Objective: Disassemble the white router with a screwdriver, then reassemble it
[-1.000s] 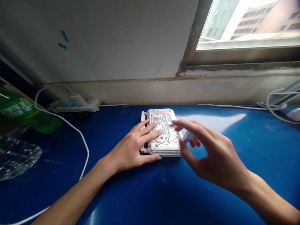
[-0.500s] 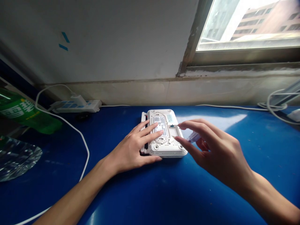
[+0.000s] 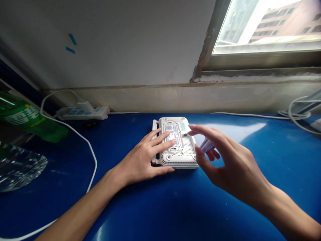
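Observation:
A white router-like device (image 3: 179, 157) lies with its vented, labelled side up on the blue table (image 3: 160, 207), antennas along its left edge. My left hand (image 3: 150, 155) rests over its left part, fingers spread on the label and the thumb along the front edge. At the device's right edge is my right hand (image 3: 223, 154), thumb and index finger apart beside an open recess. A small pale, whitish-purple object (image 3: 207, 145) is held in its curled other fingers; its shape is partly hidden.
A power strip (image 3: 97, 113) with a plugged-in white adapter and cable (image 3: 94, 157) stands at the back left. Nearby are a green-labelled bottle (image 3: 32, 117) and a clear bottle (image 3: 20, 167). More white cable (image 3: 296, 115) coils at the back right, below the window.
My right thumb has drawn back from the recess to the device's right edge, and the index finger has shifted slightly up and left. My left hand stays on the device.

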Available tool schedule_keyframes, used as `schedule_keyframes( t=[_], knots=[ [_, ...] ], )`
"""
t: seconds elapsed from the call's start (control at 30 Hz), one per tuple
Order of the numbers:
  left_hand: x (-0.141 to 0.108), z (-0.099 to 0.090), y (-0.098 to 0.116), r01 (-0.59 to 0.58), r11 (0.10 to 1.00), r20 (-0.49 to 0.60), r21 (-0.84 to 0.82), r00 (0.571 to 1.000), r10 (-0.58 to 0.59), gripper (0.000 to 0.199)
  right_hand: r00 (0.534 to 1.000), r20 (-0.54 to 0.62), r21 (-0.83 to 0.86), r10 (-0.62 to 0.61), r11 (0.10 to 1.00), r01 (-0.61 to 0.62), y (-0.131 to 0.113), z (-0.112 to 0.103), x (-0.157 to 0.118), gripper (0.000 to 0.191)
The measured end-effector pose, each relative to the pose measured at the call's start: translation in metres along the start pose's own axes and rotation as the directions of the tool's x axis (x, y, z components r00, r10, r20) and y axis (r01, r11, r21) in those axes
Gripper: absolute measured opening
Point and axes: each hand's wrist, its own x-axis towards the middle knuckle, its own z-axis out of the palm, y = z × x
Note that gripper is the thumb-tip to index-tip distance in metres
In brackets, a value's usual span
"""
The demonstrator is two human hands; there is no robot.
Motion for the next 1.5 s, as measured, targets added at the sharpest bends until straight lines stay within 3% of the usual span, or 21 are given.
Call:
schedule_keyframes(
  t=[0.07, 0.23, 0.43, 0.6, 0.8, 1.0, 1.17, 1.33, 1.5],
  knots=[
    [-0.0001, 0.0001, -0.0002, 0.0, 1.0, 0.0, -0.001, 1.0, 0.0, 0.084, 1.0, 0.009, 0.014, 0.002, 1.0, -0.002, -0.0013, -0.0002, 0.0002, 0.047],
    [-0.0007, 0.0001, -0.0003, 0.004, 1.0, 0.002, -0.006, 1.0, -0.004, 0.084, 0.997, -0.072, -0.08, -0.012, 0.997, 0.007, -0.0014, 0.0002, -0.002, 0.026],
    [-0.0002, -0.0004, -0.0006, 0.008, 1.0, 0.007, -0.011, 1.0, -0.008, 0.084, 0.999, -0.013, 0.0, 0.044, 0.999, -0.044, -0.0019, -0.002, -0.0008, 0.037],
    [-0.0007, 0.0002, -0.0009, 0.0, 1.0, -0.011, -0.018, 1.0, 0.0, 0.085, 0.997, -0.072, -0.054, 0.025, 0.998, -0.029, -0.0009, -0.0007, -0.0024, 0.02],
    [-0.0006, 0.0, 0.0, -0.005, 1.0, -0.014, -0.015, 1.0, 0.005, 0.084, 1.0, -0.004, 0.001, -0.003, 1.0, 0.003, -0.0015, -0.0007, -0.0008, 0.04],
    [-0.0006, 0.0002, -0.0007, -0.001, 1.0, -0.01, -0.019, 1.0, 0.001, 0.084, 0.999, -0.047, -0.052, -0.011, 0.999, 0.008, -0.0011, 0.0007, -0.0017, 0.026],
    [-0.0007, -0.0002, -0.0005, 0.005, 1.0, -0.004, -0.018, 1.0, -0.005, 0.084, 1.0, 0.008, 0.039, 0.017, 0.999, -0.017, -0.0009, 0.0015, -0.0016, 0.037],
    [-0.0008, 0.0, -0.0003, -0.002, 1.0, -0.008, -0.015, 1.0, 0.002, 0.084, 0.999, -0.039, -0.015, 0.02, 1.0, -0.021, -0.0008, 0.0011, -0.0028, 0.026],
    [-0.0011, 0.0003, -0.0013, -0.008, 1.0, -0.011, -0.019, 1.0, 0.008, 0.084, 1.0, 0.0, 0.031, 0.003, 1.0, -0.003, -0.0027, -0.0002, -0.002, 0.037]
  ],
)
